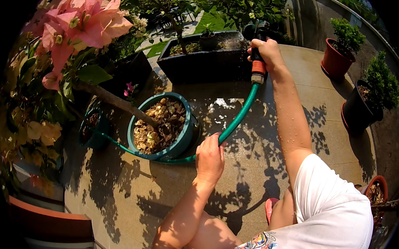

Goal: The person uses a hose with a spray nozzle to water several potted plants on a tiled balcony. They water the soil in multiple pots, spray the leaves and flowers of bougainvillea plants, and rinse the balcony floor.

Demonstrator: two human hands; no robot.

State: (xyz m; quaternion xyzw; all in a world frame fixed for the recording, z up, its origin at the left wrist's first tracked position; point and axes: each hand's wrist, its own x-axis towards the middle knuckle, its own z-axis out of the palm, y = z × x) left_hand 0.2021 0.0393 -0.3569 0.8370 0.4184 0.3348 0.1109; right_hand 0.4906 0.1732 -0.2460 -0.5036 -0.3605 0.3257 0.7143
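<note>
My right hand (268,53) grips the handle of a hose spray gun (258,28) with an orange and grey connector (258,72) below it. From that connector a green garden hose (240,116) curves down to my left hand (210,159), whose fingers are closed around it. Beyond my left hand the hose runs along the base of a large teal pot (187,127) and on to the left. The spray head points at a long black planter box (202,66), where fine droplets show over the soil. Water drops cling to my right forearm.
A bougainvillea with pink bracts (86,20) leans in from the left, its trunk (119,103) rooted in the teal pot. Two shrubs stand at right in a terracotta-coloured pot (338,62) and a black pot (359,107). The tiled floor (182,188) is wet in places.
</note>
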